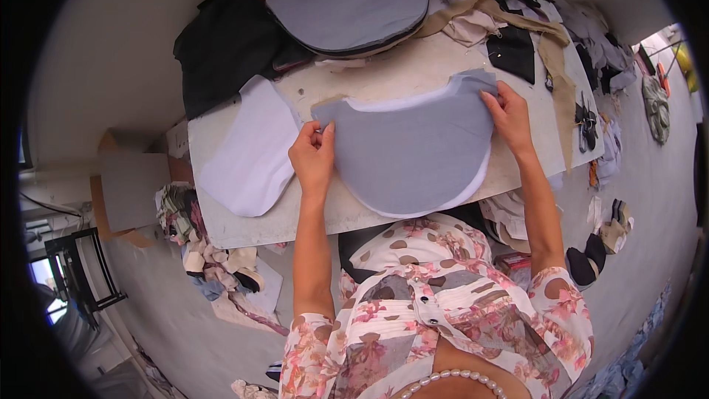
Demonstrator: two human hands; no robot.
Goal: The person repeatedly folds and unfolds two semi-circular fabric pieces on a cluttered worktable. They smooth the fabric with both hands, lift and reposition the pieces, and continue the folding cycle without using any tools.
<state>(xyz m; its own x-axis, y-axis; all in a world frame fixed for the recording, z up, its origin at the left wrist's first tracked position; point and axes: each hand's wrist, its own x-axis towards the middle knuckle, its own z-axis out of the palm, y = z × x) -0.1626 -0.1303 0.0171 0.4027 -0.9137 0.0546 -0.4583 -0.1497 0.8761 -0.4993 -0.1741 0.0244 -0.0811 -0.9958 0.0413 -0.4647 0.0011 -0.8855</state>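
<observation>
A grey fabric piece (413, 151) with a curved lower edge lies over a white piece (476, 185) of similar shape, whose rim shows along the bottom, the right side and the top notch. My left hand (314, 151) pinches the upper left corner between thumb and fingers. At the upper right corner, my right hand (509, 114) grips the grey fabric, its thumb on top. Left of my left hand, a white curved piece (251, 151) lies flat on the table.
The pale table (244, 233) carries a stack of grey curved pieces (362, 7) at the back and black cloth (221, 52) at the far left. Scissors (587, 125) lie near the right edge, by a long tan strip (554, 66). Fabric scraps (221, 266) lie below on the left.
</observation>
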